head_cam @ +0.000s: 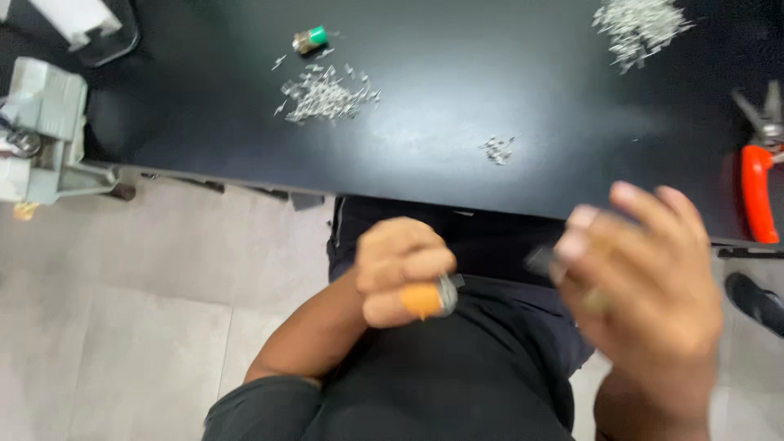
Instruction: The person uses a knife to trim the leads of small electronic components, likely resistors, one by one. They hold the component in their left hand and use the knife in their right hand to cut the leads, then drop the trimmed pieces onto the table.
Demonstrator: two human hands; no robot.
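Head view, left hand: the left hand [402, 269] was held over the lap below the tabletop [457, 90] edge, its fingers [412, 263] closed round one orange-handled tool [426, 300] with a metal tip.
Head view, right hand: the right hand [649, 282] was blurred beside it, fingers [584, 233] pinching one small dark part [541, 261].
Head view, tabletop: three heaps of small metal pieces lay there, a large heap [325, 96], a far heap [639, 24] and a tiny heap [496, 149].
Head view, other items: one green-and-metal cylinder [309, 38]; one pair of red-handled pliers [759, 167]; one grey device [42, 131] at the left edge.
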